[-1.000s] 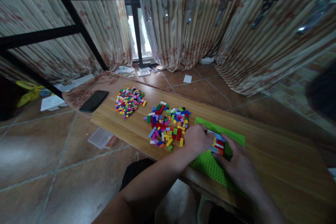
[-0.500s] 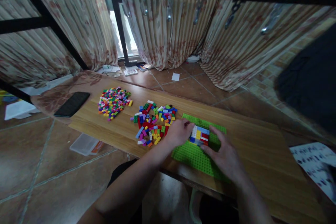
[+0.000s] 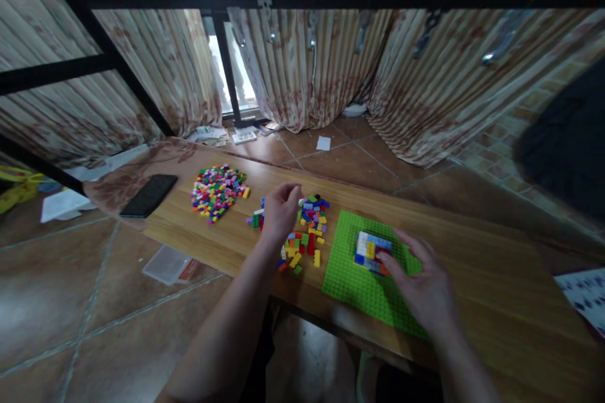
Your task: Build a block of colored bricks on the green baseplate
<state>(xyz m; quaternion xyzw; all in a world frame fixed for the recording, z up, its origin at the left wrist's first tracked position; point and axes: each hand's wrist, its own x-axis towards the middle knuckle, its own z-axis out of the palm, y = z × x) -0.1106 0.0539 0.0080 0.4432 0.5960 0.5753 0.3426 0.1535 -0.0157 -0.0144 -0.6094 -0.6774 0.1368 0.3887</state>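
A block of toy building bricks (image 3: 367, 250), with white, yellow, blue and red pieces on top, sits on the green baseplate (image 3: 345, 271). My right hand (image 3: 423, 277) is at its right side, fingers spread apart, with the thumb tip over or on the red part. Over the nearer pile of loose bricks (image 3: 309, 239) hangs my left hand (image 3: 282, 211), thumb and fingers pressed together. Whatever the left fingers may hold is hidden. That hand and forearm cover part of the pile.
Farther left on the wooden table (image 3: 454, 264) lies a second heap of small bricks (image 3: 218, 192). A black phone-like slab (image 3: 149, 195) rests near the left end. A clear plastic lid or box (image 3: 165, 264) is on the floor. Dark metal bars cross the view.
My left hand has moved left, from the brick block to above the loose bricks. My right hand stays by the block, its thumb now over the top. The view has shifted slightly.
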